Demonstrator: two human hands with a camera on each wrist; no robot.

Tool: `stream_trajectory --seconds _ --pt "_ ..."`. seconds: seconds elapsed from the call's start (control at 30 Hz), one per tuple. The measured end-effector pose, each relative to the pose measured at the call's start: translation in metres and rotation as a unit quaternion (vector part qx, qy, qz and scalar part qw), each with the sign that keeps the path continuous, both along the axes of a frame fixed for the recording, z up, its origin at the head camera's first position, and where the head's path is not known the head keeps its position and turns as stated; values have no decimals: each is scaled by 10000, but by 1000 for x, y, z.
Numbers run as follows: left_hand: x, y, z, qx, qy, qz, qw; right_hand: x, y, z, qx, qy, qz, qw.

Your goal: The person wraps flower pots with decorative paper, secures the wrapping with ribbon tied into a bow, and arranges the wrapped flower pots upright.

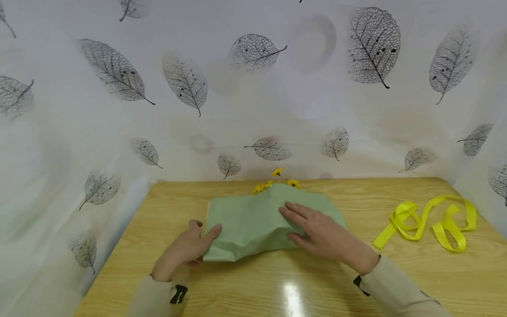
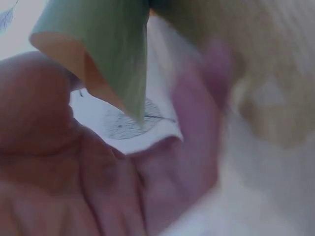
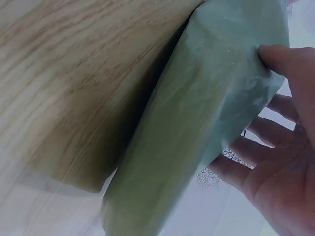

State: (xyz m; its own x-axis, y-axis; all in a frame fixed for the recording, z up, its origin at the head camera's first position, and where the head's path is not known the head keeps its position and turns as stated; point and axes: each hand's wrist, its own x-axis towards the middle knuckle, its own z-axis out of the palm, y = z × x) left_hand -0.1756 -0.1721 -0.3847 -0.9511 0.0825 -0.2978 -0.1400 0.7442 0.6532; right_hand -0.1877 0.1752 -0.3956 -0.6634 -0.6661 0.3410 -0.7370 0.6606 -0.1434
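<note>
A sheet of green wrapping paper [image 1: 241, 220] lies folded over on the table, with yellow flowers [image 1: 259, 189] poking out past its far edge. My left hand [image 1: 184, 248] holds the paper's left edge, thumb on top. In the left wrist view, the paper's curled corner [image 2: 106, 54] shows an orange-tan inner side beside the thumb. On the right part of the paper rests my right hand [image 1: 321, 231], its fingers nearly straight. The right wrist view shows that hand's thumb and fingertips touching the paper [image 3: 172, 132]. Whatever lies under the paper is hidden.
A loosely looped yellow ribbon [image 1: 412, 224] lies on the wooden table [image 1: 130, 264] to the right of the paper. Behind the table hangs a pale cloth [image 1: 253, 110] printed with dark leaves.
</note>
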Motion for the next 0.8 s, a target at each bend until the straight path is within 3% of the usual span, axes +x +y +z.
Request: stream_trajectory --seconds 0.1,0.2,0.37,0.57,0.8 --pt "-3 -4 -8 1129 -254 73 9933 0 2 0 137 -23 90 9999" --pt "-8 -4 -14 1603 73 151 9869 0 5 2 317 -89 193 9993" --pt "-15 -3 -14 1524 561 213 9865 0 7 4 497 -172 268 9983" --pt "-22 -6 -7 1939 75 356 9803 2 5 9 356 -443 107 9983" --pt "-18 -4 1 1424 -406 328 9884 -5 -10 20 -51 -738 -472 9961"
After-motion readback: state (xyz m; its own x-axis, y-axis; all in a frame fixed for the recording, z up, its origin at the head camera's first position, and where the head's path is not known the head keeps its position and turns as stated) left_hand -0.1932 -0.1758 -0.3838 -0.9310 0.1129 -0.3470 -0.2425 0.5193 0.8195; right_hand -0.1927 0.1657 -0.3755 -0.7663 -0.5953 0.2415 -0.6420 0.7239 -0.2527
